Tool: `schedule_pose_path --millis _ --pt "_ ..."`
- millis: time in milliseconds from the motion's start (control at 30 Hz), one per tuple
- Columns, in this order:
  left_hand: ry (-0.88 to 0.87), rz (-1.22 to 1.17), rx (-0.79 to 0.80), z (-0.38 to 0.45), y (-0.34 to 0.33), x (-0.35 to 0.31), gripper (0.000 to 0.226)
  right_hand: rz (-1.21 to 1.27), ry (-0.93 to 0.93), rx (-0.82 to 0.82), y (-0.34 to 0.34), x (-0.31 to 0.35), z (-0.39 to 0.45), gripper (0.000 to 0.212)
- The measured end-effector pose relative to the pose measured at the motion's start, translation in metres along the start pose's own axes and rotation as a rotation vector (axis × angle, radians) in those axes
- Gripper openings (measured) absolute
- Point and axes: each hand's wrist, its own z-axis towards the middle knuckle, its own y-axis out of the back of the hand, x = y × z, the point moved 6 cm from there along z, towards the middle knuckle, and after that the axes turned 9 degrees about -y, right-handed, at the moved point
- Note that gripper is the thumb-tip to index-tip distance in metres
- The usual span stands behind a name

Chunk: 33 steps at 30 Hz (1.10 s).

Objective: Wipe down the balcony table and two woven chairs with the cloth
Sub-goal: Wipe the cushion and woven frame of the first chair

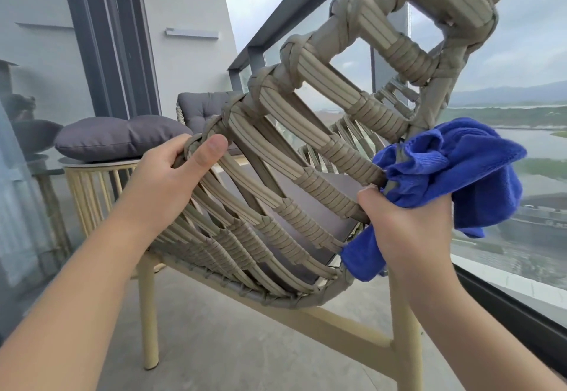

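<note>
A woven chair [276,157] with beige straps and a cream metal frame fills the middle of the view, seen from behind its backrest. My left hand [171,173] grips the braided top rim of the backrest at the left. My right hand [408,228] is closed on a bunched blue cloth [460,170], pressed against the straps at the right side of the backrest. Part of the cloth hangs below my hand. The small round table [101,163] stands behind at the left, with a grey cushion [119,136] lying on it. The second woven chair [202,108] with a grey cushion shows behind the table.
A glass balustrade with a dark metal rail [294,7] runs along the right, just beyond the chair. A dark-framed glass door [107,38] and a pale wall are at the left. The concrete floor [233,344] shows under the chair legs.
</note>
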Motion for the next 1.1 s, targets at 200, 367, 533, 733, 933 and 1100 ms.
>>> schedule_pose_path --millis 200,367,533,733,933,1100 --pt "0.022 0.036 0.007 -0.003 0.001 -0.004 0.099 0.032 -0.017 0.056 0.002 -0.001 -0.001 0.032" --pt "0.038 0.04 0.012 -0.002 -0.004 -0.009 0.097 0.031 -0.06 0.091 0.006 -0.006 0.007 0.033" --pt "0.05 0.041 0.015 -0.005 -0.012 -0.018 0.087 0.05 -0.077 0.104 0.01 -0.007 0.017 0.034" --pt "0.083 0.101 0.002 -0.005 -0.02 -0.027 0.088 0.085 -0.051 0.151 0.018 -0.009 0.027 0.031" --pt "0.079 0.136 -0.009 -0.009 -0.026 -0.04 0.087 0.108 -0.081 0.17 0.025 -0.015 0.037 0.029" --pt "0.074 0.158 -0.009 -0.011 -0.032 -0.052 0.081 0.146 -0.116 0.202 0.032 -0.018 0.042 0.029"
